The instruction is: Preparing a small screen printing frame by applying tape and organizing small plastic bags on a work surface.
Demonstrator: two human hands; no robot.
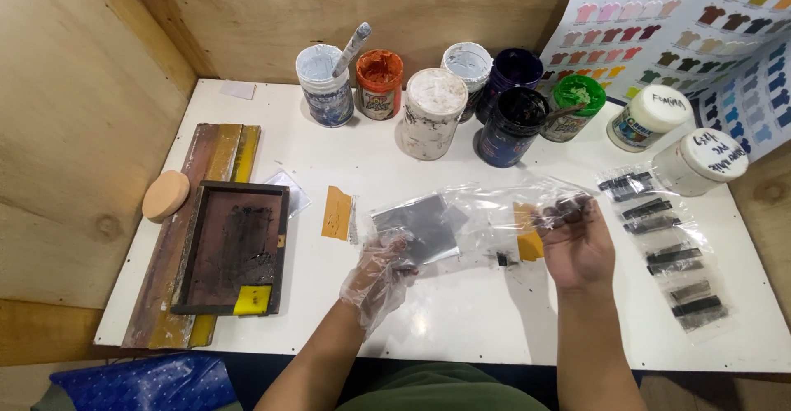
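Holding a clear plastic bag (pixel 486 217) between both hands, the person keeps it just above the white surface (pixel 461 312), near the middle of it. The bag is transparent and crinkled, with glare along its folds; a flat grey sheet (pixel 420 226) shows at its left end, and a small orange-yellow piece (pixel 527 234) and a dark speck show further right. The left hand (pixel 381 277), covered in a thin clear plastic glove, has its grip closed on the lower left edge of the bag beside the grey sheet. The right hand (pixel 579 246) is bare, its fingertips stained dark, and its grip is pinched shut on the bag's right end. Right of that hand, a second clear sleeve holding black strips (pixel 663 250) lies flat on the surface. To the left lie a dark framed screen (pixel 235 246) with a yellow tab, long wooden bars (pixel 185 230), a round tan pad (pixel 165 194) and an orange card (pixel 336 212). Open and lidded ink jars (pixel 461 98) stand in a row along the back edge, below a shirt colour chart (pixel 684 24).
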